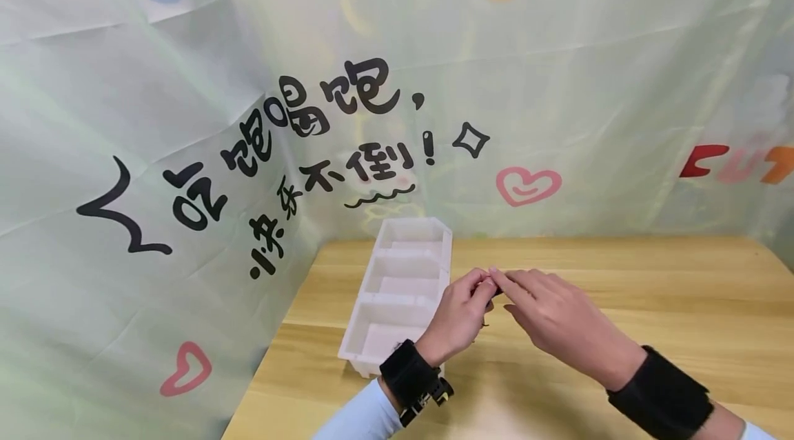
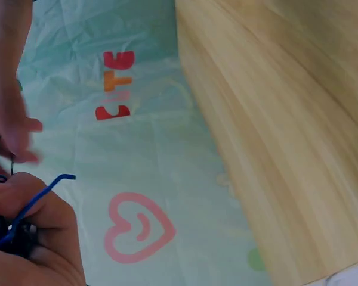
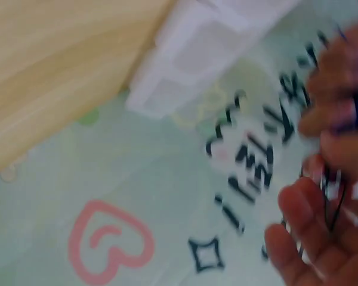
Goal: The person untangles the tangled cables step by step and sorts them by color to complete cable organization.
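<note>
My left hand (image 1: 455,312) grips a small dark bundle (image 2: 18,238) of blue and black strands, mostly hidden by the curled fingers. From its fist a bent blue strand (image 2: 45,195) sticks out. A thin black looped strand (image 3: 332,214) runs between the two hands and lies against the fingers of my right hand (image 3: 310,238). In the head view the right hand reaches in from the right, fingers fairly straight, its fingertips right at the left thumb. A bit of the dark bundle shows between the hands there.
A white tray (image 1: 367,330) with three compartments stands on the wooden table (image 1: 620,274), just left of and behind the left hand. A pale green printed cloth (image 1: 589,81) hangs behind the table and along its left side. Both wrists wear black straps (image 1: 660,392).
</note>
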